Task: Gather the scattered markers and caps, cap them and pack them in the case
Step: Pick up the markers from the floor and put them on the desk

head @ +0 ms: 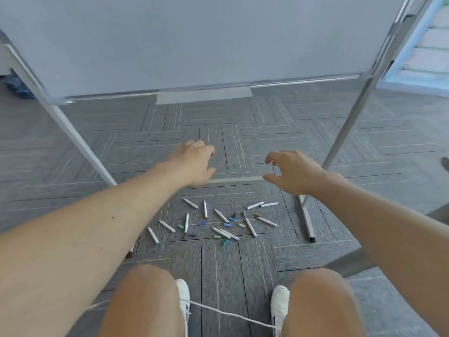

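Both arms stretched forward over my knees. Left hand (195, 164) back-up, fingers loosely curled, holding nothing. Right hand (295, 175) spread, fingers curved, thumb pointing toward 9 o'clock, also empty. The two hands are apart, with a gap between them. White markers (205, 209) lie scattered on the grey carpet (243, 263) at 6 o'clock of the hands, small blue and green caps (226, 224) loose among them, none touched. Whiteboard (194, 45) at 12 o'clock; my white shoes (279, 302) at 6 o'clock of the scatter.
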The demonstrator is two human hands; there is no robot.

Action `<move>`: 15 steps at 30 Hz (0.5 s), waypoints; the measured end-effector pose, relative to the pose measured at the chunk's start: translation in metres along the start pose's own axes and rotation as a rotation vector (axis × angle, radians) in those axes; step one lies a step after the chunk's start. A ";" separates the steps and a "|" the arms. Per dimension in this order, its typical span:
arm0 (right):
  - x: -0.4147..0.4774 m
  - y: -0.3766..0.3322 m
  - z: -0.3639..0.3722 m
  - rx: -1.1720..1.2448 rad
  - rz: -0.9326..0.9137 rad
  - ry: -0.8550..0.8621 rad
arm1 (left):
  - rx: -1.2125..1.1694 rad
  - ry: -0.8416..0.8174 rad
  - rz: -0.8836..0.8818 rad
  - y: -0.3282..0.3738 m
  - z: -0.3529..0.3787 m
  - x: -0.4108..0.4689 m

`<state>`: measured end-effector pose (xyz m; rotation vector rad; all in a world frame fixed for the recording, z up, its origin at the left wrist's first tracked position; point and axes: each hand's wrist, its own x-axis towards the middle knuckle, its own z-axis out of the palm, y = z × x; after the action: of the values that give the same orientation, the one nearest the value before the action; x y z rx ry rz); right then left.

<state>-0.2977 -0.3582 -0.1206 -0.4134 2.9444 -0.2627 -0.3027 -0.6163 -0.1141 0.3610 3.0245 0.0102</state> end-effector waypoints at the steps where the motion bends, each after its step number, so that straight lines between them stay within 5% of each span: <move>1: 0.011 0.006 0.009 -0.004 0.010 -0.009 | 0.013 -0.015 -0.011 -0.008 0.013 0.007; 15: 0.195 0.031 0.204 -0.029 0.024 -0.205 | -0.015 -0.262 -0.131 -0.168 0.245 0.105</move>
<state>-0.4546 -0.4159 -0.3503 -0.3844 2.7535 -0.1640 -0.4199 -0.7564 -0.3711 0.1490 2.7799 -0.0224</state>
